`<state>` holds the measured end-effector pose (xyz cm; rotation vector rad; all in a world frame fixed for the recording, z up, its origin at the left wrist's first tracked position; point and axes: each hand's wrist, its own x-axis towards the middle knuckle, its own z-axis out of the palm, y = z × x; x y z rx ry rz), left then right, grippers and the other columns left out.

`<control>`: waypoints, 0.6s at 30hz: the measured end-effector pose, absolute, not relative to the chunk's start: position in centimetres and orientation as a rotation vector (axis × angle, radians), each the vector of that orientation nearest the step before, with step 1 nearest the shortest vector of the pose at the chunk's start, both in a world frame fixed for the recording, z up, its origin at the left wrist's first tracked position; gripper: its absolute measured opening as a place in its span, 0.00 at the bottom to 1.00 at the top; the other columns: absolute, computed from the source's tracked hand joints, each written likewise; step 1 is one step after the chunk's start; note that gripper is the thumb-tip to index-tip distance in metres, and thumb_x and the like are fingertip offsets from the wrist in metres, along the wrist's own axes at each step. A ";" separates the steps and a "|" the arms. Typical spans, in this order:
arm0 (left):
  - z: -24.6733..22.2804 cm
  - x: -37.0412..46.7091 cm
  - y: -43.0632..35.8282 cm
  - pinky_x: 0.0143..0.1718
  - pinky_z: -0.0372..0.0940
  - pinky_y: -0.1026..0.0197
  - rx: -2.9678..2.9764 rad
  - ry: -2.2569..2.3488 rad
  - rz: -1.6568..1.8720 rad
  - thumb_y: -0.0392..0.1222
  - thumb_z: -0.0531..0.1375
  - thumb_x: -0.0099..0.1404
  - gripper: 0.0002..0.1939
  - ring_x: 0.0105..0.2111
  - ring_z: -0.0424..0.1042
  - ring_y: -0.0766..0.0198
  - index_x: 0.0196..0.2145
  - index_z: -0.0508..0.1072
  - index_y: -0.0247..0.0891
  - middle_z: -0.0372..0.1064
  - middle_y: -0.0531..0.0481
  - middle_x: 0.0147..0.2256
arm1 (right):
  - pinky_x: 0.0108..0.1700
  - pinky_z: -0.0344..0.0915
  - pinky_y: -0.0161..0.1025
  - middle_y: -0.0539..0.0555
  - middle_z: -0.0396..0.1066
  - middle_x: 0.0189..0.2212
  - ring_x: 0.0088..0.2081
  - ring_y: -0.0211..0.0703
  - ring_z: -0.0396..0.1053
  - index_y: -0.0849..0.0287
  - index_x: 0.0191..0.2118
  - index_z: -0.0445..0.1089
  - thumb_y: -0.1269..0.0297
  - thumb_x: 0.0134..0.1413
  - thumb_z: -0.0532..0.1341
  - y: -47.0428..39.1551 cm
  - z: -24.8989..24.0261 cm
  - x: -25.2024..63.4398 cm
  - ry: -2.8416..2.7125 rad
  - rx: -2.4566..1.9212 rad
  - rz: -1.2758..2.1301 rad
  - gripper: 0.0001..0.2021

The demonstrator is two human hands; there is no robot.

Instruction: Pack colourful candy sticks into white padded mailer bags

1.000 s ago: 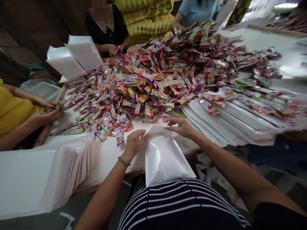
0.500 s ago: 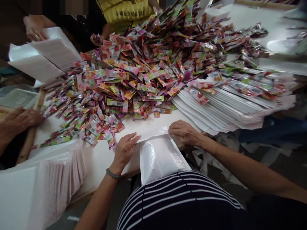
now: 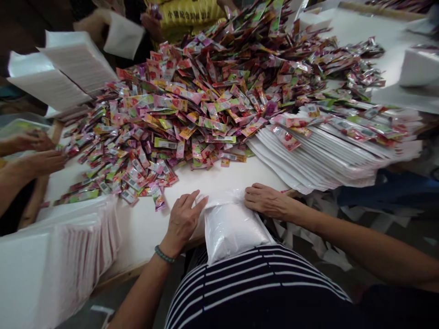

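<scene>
Head camera: left grip [image 3: 183,220] half-open against, right grip [image 3: 265,200] pinching, a puffy, glossy white pouch [image 3: 235,227].

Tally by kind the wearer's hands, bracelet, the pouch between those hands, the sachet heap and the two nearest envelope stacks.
Hands: 2 (left hand, right hand)
Bracelet: 1
White pouch: 1
Sachet heap: 1, sachets overlap too much to count
Envelope stacks: 2 (left stack, right stack)
Total: 7

glossy white plastic-looking mailer [image 3: 235,228], shiny plastic-looking sachets [image 3: 192,105], rough wooden table edge [image 3: 130,273]
</scene>
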<state>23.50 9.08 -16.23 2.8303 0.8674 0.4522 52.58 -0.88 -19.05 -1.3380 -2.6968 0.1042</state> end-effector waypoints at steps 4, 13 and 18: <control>-15.7 23.3 7.7 0.47 0.69 0.51 2.511 1.159 0.473 0.32 0.57 0.61 0.30 0.43 0.71 0.57 0.61 0.63 0.42 0.66 0.40 0.53 | 0.46 0.56 0.44 0.53 0.70 0.33 0.39 0.47 0.61 0.55 0.32 0.69 0.75 0.57 0.58 -1.2 -18.0 53.5 -2.719 -1.367 0.207 0.08; -15.2 24.0 6.1 0.35 0.67 0.63 2.259 1.305 0.700 0.31 0.57 0.60 0.13 0.31 0.68 0.67 0.43 0.69 0.40 0.67 0.49 0.41 | 0.38 0.58 0.38 0.55 0.68 0.32 0.35 0.42 0.64 0.59 0.35 0.70 0.63 0.67 0.50 3.3 -10.6 47.5 -2.055 -1.440 0.360 0.14; -15.0 24.4 4.9 0.33 0.65 0.62 2.086 1.416 0.722 0.32 0.59 0.58 0.10 0.29 0.67 0.66 0.39 0.66 0.40 0.65 0.51 0.38 | 0.44 0.63 0.40 0.58 0.71 0.42 0.43 0.45 0.67 0.60 0.49 0.66 0.72 0.56 0.57 3.3 -12.4 42.5 -2.281 -1.227 0.645 0.14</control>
